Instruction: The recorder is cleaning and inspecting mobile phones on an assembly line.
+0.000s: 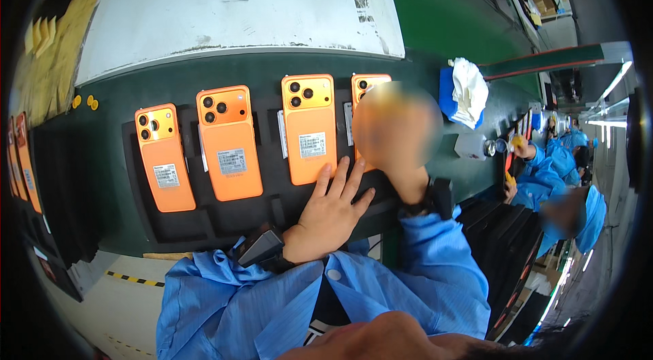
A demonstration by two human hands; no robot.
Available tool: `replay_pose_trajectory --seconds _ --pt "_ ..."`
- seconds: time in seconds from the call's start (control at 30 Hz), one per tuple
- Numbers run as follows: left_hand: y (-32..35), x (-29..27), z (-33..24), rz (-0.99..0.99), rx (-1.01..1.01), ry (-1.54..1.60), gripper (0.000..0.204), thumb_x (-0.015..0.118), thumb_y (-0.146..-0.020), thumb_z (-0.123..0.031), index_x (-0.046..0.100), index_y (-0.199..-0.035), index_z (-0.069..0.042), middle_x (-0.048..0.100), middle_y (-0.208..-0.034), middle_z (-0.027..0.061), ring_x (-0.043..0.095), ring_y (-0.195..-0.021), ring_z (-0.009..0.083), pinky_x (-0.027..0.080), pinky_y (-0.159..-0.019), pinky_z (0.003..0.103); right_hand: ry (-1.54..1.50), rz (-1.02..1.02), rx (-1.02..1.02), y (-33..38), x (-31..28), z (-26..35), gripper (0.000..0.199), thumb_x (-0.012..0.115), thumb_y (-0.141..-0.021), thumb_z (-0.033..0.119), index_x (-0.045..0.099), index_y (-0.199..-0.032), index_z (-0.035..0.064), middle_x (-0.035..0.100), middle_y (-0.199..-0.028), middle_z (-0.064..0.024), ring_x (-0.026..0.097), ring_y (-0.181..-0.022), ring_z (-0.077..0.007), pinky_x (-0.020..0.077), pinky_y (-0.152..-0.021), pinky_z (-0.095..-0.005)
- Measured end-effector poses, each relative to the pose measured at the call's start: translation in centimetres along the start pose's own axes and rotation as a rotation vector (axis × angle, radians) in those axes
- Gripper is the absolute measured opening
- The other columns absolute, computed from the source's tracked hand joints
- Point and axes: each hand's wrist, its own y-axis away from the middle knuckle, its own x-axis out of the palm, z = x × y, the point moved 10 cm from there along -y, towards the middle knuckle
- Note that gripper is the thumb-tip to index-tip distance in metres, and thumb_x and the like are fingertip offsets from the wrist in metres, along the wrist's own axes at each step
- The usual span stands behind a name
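Observation:
Several orange smartphones lie back side up in a row in a black foam tray (269,186). The leftmost phone (177,186), the second phone (235,139) and the third phone (309,123) each show a three-lens camera block and a pale label. My left hand (330,220) rests palm down with its fingers spread, at the lower right corner of the third phone and beside the fourth. Over the fourth phone (374,78) is my right hand (398,132), smeared so that its fingers cannot be made out. That hand hides most of the phone.
Behind the tray stands a large white board (238,9) on the green bench. A white cloth (469,91) in a blue holder and a clear bottle (471,146) stand at the right. More orange phones (28,169) are at far left. Co-workers in blue (537,169) sit along the right.

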Motion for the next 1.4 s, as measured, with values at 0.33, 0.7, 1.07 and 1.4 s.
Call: replay_pose_trajectory --seconds 0.33,0.7,1.07,1.4 --pt "0.3 -0.2 -0.3 -0.019 0.026 0.017 0.049 0.068 -0.08 -0.031 0.066 -0.128 -0.02 0.036 -0.152 0.0255 0.036 -0.139 0.0436 0.025 -0.112 0.058 -0.002 -0.027 -0.017 0.6 0.0 0.8 0.024 0.064 -0.072 0.01 0.072 -0.095 0.0096 0.062 -0.091 -0.0079 0.057 -0.091 -0.0268 0.0398 -0.096 -0.0534" --pt "0.8 -0.5 0.3 -0.094 -0.091 -0.027 0.041 0.054 -0.088 -0.024 0.066 -0.125 -0.01 0.043 -0.144 0.0212 0.031 -0.138 0.0463 0.015 -0.096 0.084 -0.27 -0.061 -0.259 -4.2 -0.3 8.3 0.026 0.063 -0.071 0.007 0.073 -0.094 0.0111 0.061 -0.095 -0.0011 0.055 -0.089 -0.0246 0.0371 -0.099 -0.0565" --pt "1.0 0.3 0.1 -0.026 -0.064 -0.058 0.041 0.056 -0.087 -0.026 0.064 -0.127 -0.016 0.042 -0.141 0.0218 0.032 -0.134 0.0501 0.019 -0.092 0.087 -0.161 0.085 -0.317 -3.9 1.7 10.3 0.019 0.062 -0.072 0.007 0.07 -0.089 0.0095 0.06 -0.101 -0.004 0.055 -0.094 -0.0252 0.0347 -0.101 -0.0603" --pt "0.6 0.9 0.0 -0.012 -0.069 -0.002 0.041 0.05 -0.092 -0.028 0.064 -0.128 -0.016 0.04 -0.144 0.0216 0.028 -0.137 0.0509 0.017 -0.093 0.087 -0.099 -0.008 -0.24 -4.4 1.3 9.6 0.023 0.062 -0.071 0.007 0.071 -0.092 0.0101 0.061 -0.094 -0.0031 0.056 -0.09 -0.0248 0.0362 -0.099 -0.0576"
